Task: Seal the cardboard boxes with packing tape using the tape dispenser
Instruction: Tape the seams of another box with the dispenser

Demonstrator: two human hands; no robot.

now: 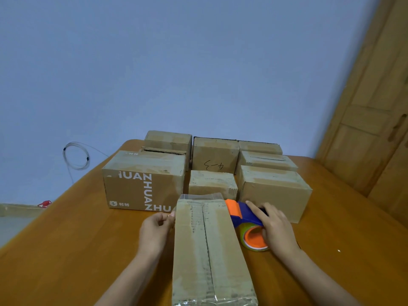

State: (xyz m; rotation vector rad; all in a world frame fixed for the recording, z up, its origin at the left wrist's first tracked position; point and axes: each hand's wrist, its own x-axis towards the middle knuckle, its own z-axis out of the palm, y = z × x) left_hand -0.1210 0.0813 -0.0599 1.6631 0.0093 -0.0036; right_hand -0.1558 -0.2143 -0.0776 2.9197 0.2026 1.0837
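A long narrow cardboard box [209, 250] lies lengthwise in front of me on the wooden table [77, 250], its centre seam showing and clear tape at its far edge. My left hand [157, 230] rests against the box's left side, fingers curled and pinching at the far left corner. My right hand [273, 226] grips a blue and orange tape dispenser [245, 219] with a roll of tape, lying on the table against the box's right side.
Several closed cardboard boxes stand in rows behind, the largest printed ZHUAN [143, 184] at the left, one marked 4-3 [214, 155]. A wooden door [371, 107] is at the right. A coiled cable [76, 155] hangs on the blue wall.
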